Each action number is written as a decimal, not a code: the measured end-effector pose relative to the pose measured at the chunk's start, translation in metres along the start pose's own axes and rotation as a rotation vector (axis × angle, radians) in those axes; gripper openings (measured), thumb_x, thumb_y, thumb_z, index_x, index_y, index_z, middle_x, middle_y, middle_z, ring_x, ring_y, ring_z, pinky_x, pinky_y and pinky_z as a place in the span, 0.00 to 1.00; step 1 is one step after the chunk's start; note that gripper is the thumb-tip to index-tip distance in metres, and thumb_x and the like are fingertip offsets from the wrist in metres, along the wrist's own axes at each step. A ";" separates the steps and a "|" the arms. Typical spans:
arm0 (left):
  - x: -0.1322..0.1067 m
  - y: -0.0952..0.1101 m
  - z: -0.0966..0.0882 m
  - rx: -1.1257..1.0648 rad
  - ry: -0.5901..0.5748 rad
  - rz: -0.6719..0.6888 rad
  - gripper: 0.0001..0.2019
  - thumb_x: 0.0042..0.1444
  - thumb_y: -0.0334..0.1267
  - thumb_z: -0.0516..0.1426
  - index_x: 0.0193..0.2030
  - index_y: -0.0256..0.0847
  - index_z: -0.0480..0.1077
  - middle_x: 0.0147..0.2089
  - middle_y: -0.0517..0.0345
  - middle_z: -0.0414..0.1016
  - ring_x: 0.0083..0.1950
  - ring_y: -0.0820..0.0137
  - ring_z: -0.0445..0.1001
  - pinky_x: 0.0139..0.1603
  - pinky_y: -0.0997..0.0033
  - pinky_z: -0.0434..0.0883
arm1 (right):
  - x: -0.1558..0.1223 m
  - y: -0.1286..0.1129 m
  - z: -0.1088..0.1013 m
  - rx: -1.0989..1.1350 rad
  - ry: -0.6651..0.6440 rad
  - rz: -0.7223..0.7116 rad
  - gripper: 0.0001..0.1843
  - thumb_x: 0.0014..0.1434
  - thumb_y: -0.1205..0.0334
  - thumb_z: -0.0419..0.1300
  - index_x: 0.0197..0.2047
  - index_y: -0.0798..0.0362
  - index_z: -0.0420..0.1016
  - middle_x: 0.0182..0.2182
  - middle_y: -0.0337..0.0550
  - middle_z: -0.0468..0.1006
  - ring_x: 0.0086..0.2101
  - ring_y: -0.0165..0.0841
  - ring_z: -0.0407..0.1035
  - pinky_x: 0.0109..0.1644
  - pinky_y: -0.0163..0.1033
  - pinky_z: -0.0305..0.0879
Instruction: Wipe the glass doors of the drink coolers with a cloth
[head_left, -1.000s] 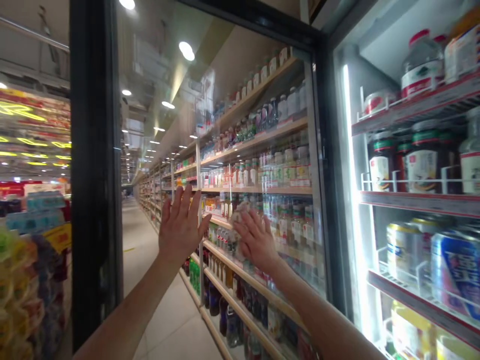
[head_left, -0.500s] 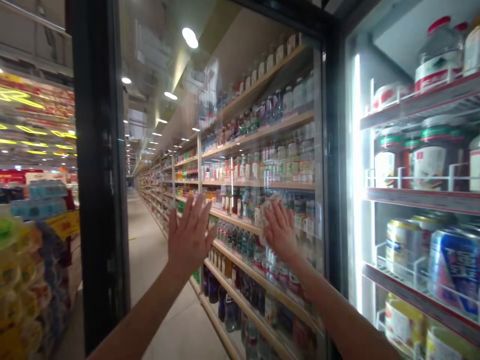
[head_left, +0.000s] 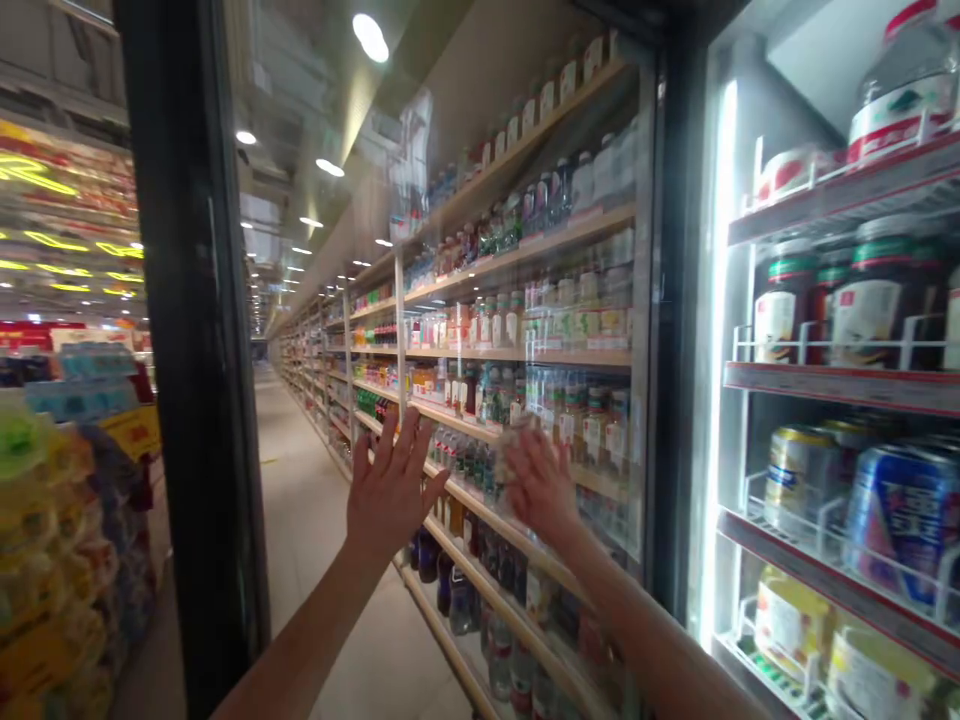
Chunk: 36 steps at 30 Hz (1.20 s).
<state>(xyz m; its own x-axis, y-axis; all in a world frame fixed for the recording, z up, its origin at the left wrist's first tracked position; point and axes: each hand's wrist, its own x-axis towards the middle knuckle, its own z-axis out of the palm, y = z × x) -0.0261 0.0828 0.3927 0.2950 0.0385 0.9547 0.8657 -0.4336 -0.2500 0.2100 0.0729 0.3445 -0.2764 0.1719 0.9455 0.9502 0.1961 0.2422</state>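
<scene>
A glass door (head_left: 457, 130) with a black frame (head_left: 196, 350) fills the middle of the view, swung out from a lit drinks cooler. My left hand (head_left: 388, 490) is raised at the glass, fingers spread, with nothing in it. To its right, my right hand (head_left: 541, 490), smeared by motion, holds a crumpled pale cloth (head_left: 511, 445) against the pane. The cloth is mostly covered by the fingers. Shelves of bottles (head_left: 480, 325) show in the glass behind both hands.
On the right, the open cooler holds bottles (head_left: 866, 305) and cans (head_left: 904, 525) on wire-fronted shelves (head_left: 840, 390). Stacked yellow-packed goods (head_left: 45, 560) stand at the left beyond the door frame. A pale floor (head_left: 300, 480) runs along the aisle.
My right hand has moved down and a little left with the cloth. My left hand has shifted slightly right and down. The view has tilted and moved a little.
</scene>
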 end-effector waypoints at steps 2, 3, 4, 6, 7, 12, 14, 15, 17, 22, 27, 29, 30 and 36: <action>-0.001 0.001 0.000 0.020 0.016 0.010 0.36 0.57 0.49 0.53 0.67 0.45 0.40 0.66 0.50 0.52 0.69 0.62 0.45 0.68 0.56 0.39 | -0.015 0.035 -0.005 -0.079 0.100 0.254 0.29 0.60 0.63 0.47 0.65 0.47 0.51 0.64 0.49 0.53 0.63 0.42 0.45 0.61 0.59 0.46; -0.001 0.001 0.001 0.029 0.018 0.010 0.36 0.57 0.49 0.52 0.67 0.45 0.40 0.66 0.51 0.52 0.69 0.62 0.45 0.68 0.56 0.38 | -0.019 0.046 -0.005 -0.103 0.151 0.391 0.30 0.60 0.63 0.46 0.66 0.50 0.48 0.64 0.53 0.51 0.63 0.44 0.45 0.60 0.61 0.48; -0.002 0.002 0.001 0.035 0.014 0.006 0.36 0.57 0.49 0.52 0.67 0.44 0.40 0.66 0.51 0.52 0.69 0.62 0.45 0.68 0.56 0.38 | -0.022 0.050 -0.005 -0.112 0.183 0.480 0.31 0.61 0.62 0.46 0.66 0.52 0.46 0.65 0.56 0.49 0.63 0.45 0.44 0.59 0.62 0.49; -0.002 0.002 0.001 0.038 0.004 -0.003 0.37 0.57 0.50 0.53 0.68 0.44 0.40 0.66 0.51 0.52 0.69 0.62 0.45 0.68 0.56 0.38 | -0.025 0.033 -0.001 -0.074 0.173 0.450 0.31 0.60 0.62 0.46 0.66 0.53 0.46 0.65 0.57 0.46 0.64 0.46 0.41 0.59 0.62 0.49; -0.002 0.002 0.001 0.035 -0.002 -0.007 0.37 0.56 0.50 0.53 0.68 0.44 0.40 0.66 0.51 0.52 0.69 0.62 0.44 0.68 0.56 0.38 | -0.026 0.017 0.002 -0.034 0.130 0.334 0.31 0.59 0.63 0.48 0.65 0.52 0.49 0.65 0.55 0.47 0.64 0.46 0.40 0.59 0.61 0.49; -0.002 -0.001 0.001 0.021 -0.016 0.000 0.36 0.57 0.50 0.53 0.67 0.45 0.41 0.66 0.50 0.51 0.69 0.62 0.45 0.68 0.55 0.38 | -0.049 -0.014 0.004 0.057 -0.070 -0.108 0.24 0.56 0.63 0.53 0.57 0.41 0.63 0.61 0.43 0.60 0.63 0.41 0.46 0.63 0.57 0.44; -0.002 -0.001 0.001 0.029 -0.007 0.008 0.36 0.57 0.50 0.52 0.68 0.44 0.41 0.66 0.49 0.51 0.69 0.62 0.45 0.67 0.55 0.38 | -0.063 0.013 0.000 -0.034 -0.019 0.080 0.25 0.58 0.63 0.50 0.60 0.45 0.59 0.62 0.48 0.57 0.63 0.42 0.46 0.62 0.60 0.46; -0.002 -0.001 0.001 0.035 -0.004 0.011 0.36 0.57 0.50 0.52 0.68 0.44 0.41 0.66 0.49 0.51 0.69 0.62 0.45 0.67 0.55 0.39 | -0.068 0.027 -0.001 -0.078 0.023 0.221 0.27 0.59 0.63 0.48 0.63 0.47 0.55 0.63 0.51 0.54 0.63 0.44 0.46 0.60 0.62 0.48; -0.002 -0.001 0.002 0.038 -0.008 0.010 0.36 0.57 0.50 0.52 0.68 0.44 0.41 0.67 0.50 0.51 0.69 0.62 0.45 0.67 0.55 0.39 | -0.070 0.039 0.001 -0.122 0.107 0.432 0.31 0.60 0.63 0.46 0.66 0.50 0.46 0.65 0.55 0.48 0.63 0.46 0.44 0.58 0.65 0.50; -0.002 -0.001 0.002 0.016 -0.018 -0.005 0.36 0.57 0.51 0.52 0.67 0.46 0.41 0.67 0.51 0.50 0.69 0.61 0.45 0.68 0.55 0.38 | -0.064 -0.009 0.012 0.057 0.028 0.024 0.30 0.56 0.64 0.52 0.62 0.43 0.57 0.65 0.46 0.51 0.64 0.46 0.43 0.61 0.61 0.48; -0.002 -0.002 0.002 0.029 0.005 0.001 0.36 0.56 0.50 0.53 0.67 0.46 0.41 0.67 0.51 0.50 0.69 0.62 0.46 0.67 0.55 0.40 | -0.090 0.049 0.004 -0.095 -0.005 0.094 0.27 0.58 0.64 0.50 0.61 0.45 0.57 0.61 0.51 0.58 0.62 0.45 0.50 0.59 0.62 0.50; -0.002 -0.002 0.003 0.026 0.013 0.007 0.36 0.56 0.51 0.53 0.67 0.46 0.41 0.67 0.51 0.50 0.69 0.62 0.46 0.68 0.55 0.40 | -0.095 0.082 0.001 -0.182 0.090 0.371 0.31 0.60 0.62 0.47 0.66 0.50 0.48 0.63 0.59 0.53 0.62 0.49 0.49 0.56 0.64 0.54; -0.003 -0.002 0.004 0.024 0.015 0.006 0.36 0.56 0.51 0.53 0.67 0.46 0.42 0.67 0.51 0.50 0.69 0.61 0.46 0.68 0.55 0.40 | -0.094 0.088 0.001 -0.194 0.134 0.469 0.32 0.60 0.62 0.46 0.67 0.52 0.44 0.64 0.61 0.50 0.62 0.50 0.48 0.54 0.65 0.55; -0.002 -0.002 0.004 0.003 0.018 -0.019 0.36 0.56 0.50 0.53 0.67 0.48 0.41 0.66 0.52 0.52 0.68 0.62 0.48 0.67 0.54 0.40 | -0.069 0.021 0.009 -0.012 -0.015 0.038 0.32 0.57 0.65 0.50 0.65 0.44 0.50 0.65 0.48 0.51 0.64 0.46 0.42 0.61 0.60 0.50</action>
<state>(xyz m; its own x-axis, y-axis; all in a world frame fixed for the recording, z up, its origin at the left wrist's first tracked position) -0.0264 0.0873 0.3910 0.2713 0.0301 0.9620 0.8724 -0.4300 -0.2326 0.2476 0.0738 0.2828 -0.2420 0.1938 0.9507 0.9618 0.1772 0.2087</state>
